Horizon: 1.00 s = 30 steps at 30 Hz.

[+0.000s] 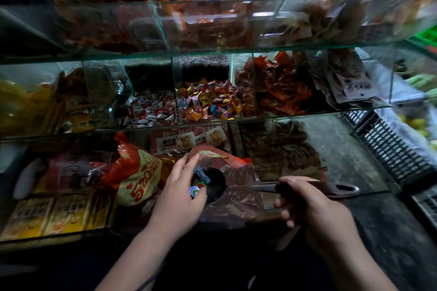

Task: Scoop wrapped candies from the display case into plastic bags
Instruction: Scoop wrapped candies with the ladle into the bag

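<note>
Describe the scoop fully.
The scoop is a dark metal ladle: round bowl at left, long flat handle running right, ending in a slotted hole. It lies about level over a reddish plastic bag. The right hand grips the handle; the left hand, pinching wrapped candies, sits at the bowl's rim. Bowl contents unclear.

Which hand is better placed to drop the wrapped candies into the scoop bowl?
Left: the left hand holds the candies right at the scoop bowl, while the right hand grips the scoop handle.
</note>
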Each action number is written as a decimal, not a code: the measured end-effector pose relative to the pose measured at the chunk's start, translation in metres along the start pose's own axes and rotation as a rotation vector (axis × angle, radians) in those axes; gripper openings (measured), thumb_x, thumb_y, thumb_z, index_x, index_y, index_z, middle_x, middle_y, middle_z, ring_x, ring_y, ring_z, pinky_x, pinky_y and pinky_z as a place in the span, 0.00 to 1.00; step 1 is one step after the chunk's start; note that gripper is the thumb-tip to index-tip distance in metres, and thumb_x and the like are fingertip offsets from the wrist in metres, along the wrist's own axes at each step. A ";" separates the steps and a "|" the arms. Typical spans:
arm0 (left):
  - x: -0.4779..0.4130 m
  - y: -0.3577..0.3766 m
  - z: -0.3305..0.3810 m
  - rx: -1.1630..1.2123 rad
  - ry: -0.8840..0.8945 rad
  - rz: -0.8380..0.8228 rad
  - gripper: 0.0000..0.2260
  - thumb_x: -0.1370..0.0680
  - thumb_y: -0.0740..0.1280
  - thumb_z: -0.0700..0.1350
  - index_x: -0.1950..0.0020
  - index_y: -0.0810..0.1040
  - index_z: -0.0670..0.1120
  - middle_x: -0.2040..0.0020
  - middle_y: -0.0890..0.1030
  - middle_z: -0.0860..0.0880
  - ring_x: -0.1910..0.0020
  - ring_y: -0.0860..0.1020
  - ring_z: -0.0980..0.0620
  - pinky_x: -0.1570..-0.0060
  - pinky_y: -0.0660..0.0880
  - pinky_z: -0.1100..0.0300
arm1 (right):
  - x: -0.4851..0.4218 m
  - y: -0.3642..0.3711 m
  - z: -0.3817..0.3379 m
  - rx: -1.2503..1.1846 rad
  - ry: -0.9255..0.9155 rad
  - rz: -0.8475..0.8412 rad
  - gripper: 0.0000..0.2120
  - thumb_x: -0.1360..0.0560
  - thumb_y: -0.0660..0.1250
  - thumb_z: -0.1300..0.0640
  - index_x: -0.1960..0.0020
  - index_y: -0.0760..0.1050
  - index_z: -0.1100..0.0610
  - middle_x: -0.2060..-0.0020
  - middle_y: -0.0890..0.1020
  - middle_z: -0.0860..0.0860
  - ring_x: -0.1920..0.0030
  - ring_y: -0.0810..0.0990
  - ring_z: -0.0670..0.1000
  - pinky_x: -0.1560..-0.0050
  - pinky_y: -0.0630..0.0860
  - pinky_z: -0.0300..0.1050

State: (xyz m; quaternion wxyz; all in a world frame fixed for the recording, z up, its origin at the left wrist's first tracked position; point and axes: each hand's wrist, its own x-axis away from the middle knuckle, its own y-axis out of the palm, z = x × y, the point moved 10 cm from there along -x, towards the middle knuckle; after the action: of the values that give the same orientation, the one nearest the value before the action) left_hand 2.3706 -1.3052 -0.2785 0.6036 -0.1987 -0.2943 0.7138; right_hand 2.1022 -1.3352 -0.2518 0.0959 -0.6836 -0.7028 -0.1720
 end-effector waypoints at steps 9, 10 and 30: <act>-0.025 -0.009 0.035 -0.252 0.056 0.147 0.29 0.19 0.55 0.65 0.20 0.59 0.56 0.18 0.51 0.55 0.20 0.47 0.54 0.23 0.52 0.48 | 0.036 -0.010 -0.062 -0.110 -0.154 -0.043 0.15 0.21 0.62 0.62 0.61 0.84 0.56 0.72 0.80 0.63 0.79 0.75 0.54 0.82 0.69 0.41; -0.027 -0.012 0.041 -0.246 0.078 0.166 0.29 0.19 0.55 0.64 0.20 0.61 0.55 0.18 0.53 0.54 0.20 0.48 0.54 0.23 0.53 0.47 | 0.038 -0.010 -0.066 -0.112 -0.169 -0.041 0.15 0.21 0.62 0.62 0.61 0.84 0.56 0.72 0.80 0.63 0.79 0.75 0.55 0.81 0.69 0.42; -0.038 -0.058 0.024 0.074 0.043 0.322 0.25 0.19 0.66 0.56 0.24 0.66 0.56 0.28 0.66 0.59 0.33 0.64 0.63 0.35 0.64 0.60 | -0.071 0.135 -0.136 0.736 -0.957 -0.110 0.11 0.21 0.70 0.54 0.40 0.82 0.55 0.48 0.85 0.52 0.48 0.84 0.50 0.46 0.81 0.46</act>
State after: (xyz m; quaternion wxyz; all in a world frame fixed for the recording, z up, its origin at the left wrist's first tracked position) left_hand 2.4060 -1.3410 -0.2254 0.4943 -0.2364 -0.2190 0.8073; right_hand 2.2256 -1.4509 -0.1373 -0.0095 -0.5695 -0.7157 0.4042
